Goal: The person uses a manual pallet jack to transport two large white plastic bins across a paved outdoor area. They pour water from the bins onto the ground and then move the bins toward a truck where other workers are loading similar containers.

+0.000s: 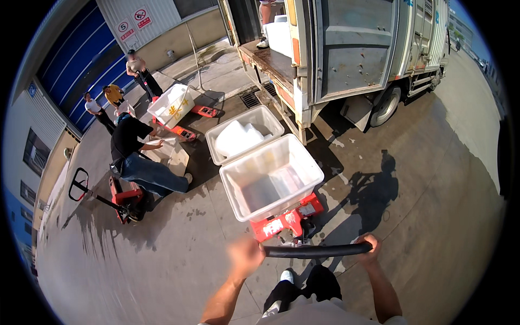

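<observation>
Gripping the right end of a black handle at the lower centre, the right hand has its fingers clamped around it; the left hand meets the left end, too blurred to tell how its fingers close. Just beyond, a red pallet truck shows under the near edge of an open white bin at the frame's centre. Past that, a second bin holds a white mass. Left of centre, a worker in a dark top bends near another pallet truck. A box truck fills the upper right; at upper left, three people stand near a blue shutter.
</observation>
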Tool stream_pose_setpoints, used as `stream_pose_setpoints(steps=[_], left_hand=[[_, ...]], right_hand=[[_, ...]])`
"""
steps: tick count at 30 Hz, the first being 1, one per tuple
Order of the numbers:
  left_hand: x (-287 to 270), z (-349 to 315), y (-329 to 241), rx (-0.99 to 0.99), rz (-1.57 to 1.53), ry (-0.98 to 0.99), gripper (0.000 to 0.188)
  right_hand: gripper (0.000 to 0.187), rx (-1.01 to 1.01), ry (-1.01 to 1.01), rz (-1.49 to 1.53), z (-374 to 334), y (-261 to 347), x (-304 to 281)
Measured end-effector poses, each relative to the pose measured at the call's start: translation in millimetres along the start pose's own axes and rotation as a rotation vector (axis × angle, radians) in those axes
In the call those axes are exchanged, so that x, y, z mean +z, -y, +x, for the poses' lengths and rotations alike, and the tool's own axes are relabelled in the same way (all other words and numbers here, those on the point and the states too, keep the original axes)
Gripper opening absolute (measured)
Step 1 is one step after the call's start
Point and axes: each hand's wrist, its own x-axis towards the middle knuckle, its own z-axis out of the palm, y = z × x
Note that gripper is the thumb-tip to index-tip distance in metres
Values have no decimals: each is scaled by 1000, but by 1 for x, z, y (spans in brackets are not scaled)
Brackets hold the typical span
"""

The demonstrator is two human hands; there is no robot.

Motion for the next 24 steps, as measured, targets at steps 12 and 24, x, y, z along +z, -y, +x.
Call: stream_pose_setpoints(steps=[12, 24], left_hand=[[-27, 6, -90, -172, 113, 702, 52], [-75, -181, -32, 110, 154, 622, 53]], right_hand=[[22, 485, 391, 196, 61, -43, -52], [17, -117, 853, -336, -148, 70, -72]])
